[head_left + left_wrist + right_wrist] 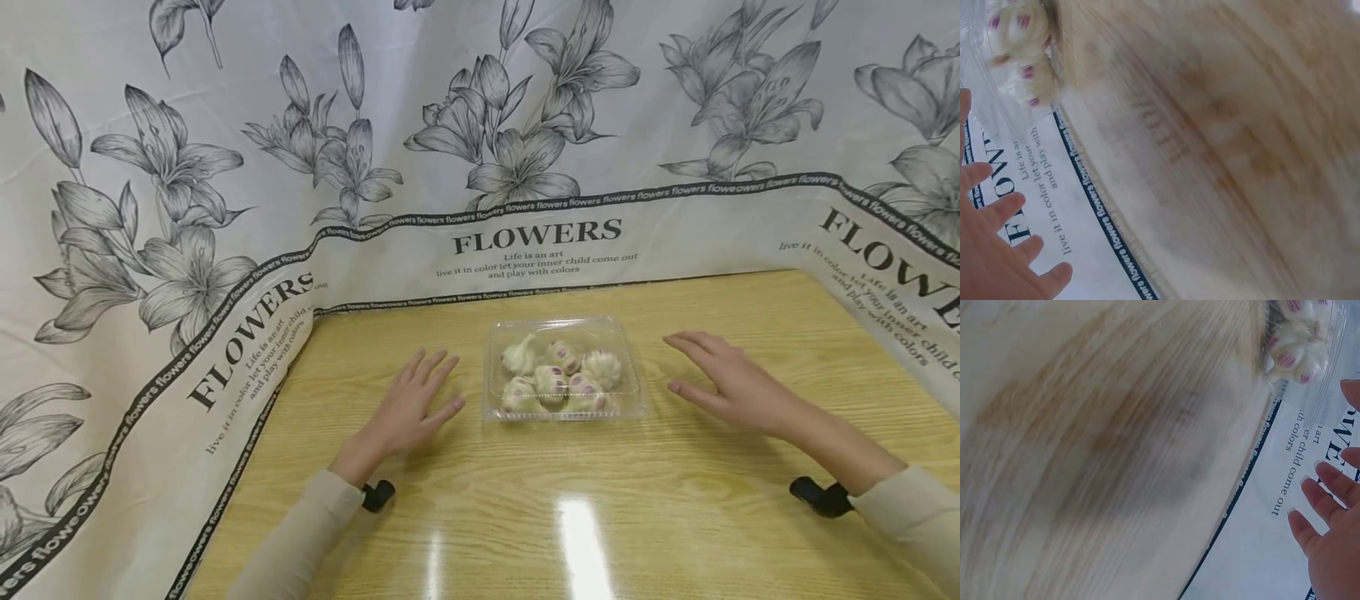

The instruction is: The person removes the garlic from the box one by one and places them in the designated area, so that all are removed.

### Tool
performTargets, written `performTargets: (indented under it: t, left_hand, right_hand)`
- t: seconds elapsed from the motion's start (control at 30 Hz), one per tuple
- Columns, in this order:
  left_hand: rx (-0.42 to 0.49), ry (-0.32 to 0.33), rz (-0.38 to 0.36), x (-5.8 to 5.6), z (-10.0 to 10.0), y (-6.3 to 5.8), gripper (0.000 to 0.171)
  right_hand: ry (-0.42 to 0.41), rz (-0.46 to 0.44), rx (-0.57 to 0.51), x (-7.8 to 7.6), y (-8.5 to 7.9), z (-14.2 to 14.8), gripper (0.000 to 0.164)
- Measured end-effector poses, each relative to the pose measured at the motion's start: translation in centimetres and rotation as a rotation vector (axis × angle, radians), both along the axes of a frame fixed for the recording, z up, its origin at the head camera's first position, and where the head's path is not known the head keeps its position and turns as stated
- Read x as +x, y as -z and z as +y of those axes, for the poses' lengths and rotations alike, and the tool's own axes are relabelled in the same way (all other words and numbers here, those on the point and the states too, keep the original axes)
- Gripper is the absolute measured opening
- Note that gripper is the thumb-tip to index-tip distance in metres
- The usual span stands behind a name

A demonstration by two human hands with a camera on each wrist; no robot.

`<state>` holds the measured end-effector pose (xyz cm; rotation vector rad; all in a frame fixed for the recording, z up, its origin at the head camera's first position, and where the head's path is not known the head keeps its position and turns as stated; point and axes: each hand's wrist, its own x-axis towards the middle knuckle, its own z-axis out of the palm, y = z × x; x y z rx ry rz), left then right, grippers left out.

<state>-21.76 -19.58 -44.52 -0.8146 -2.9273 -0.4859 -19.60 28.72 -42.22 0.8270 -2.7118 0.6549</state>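
A clear plastic clamshell box [564, 412] with its lid down sits on the wooden table, in front of the cloth. Inside it lie several white garlic bulbs [551, 381] with purple marks. To the left of the box is my left hand [411, 406], fingers spread and apart from it. My right hand [723, 383] hovers on the other side, fingers extended toward the box and holding nothing. Both wrist views catch a corner of the box, with garlic [1019, 28] showing through the plastic beside the left fingers and garlic [1297, 353] above the right fingers.
A white cloth [525, 250] printed with grey lilies and the word FLOWERS hangs behind the table and along both sides. The yellow wood-grain tabletop [510, 500] reflects light near the front. Black wrist mounts [378, 496] show under the cuffs.
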Motion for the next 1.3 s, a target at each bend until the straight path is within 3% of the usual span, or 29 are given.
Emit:
performTargets:
  t: [0.3, 0.63, 0.9, 1.3]
  left_hand:
    - [0.101, 0.036, -0.098, 0.3, 0.4, 0.1, 0.073]
    - [0.296, 0.051, -0.312, 0.8, 1.1, 0.2, 0.066]
    - [0.436, 0.113, -0.453, 1.4, 1.5, 0.5, 0.06]
    - [0.547, 0.118, -0.652, 1.9, 2.0, 0.9, 0.054]
  right_hand:
    - [-0.02, -0.106, -0.108, 0.4, 0.5, -0.7, 0.054]
    - [-0.064, -0.176, -0.158, 0.7, 1.1, -1.1, 0.042]
    - [-0.06, -0.319, -0.202, 1.1, 1.7, -1.1, 0.035]
    - [-0.128, -0.482, -0.335, 1.7, 1.8, -1.5, 0.037]
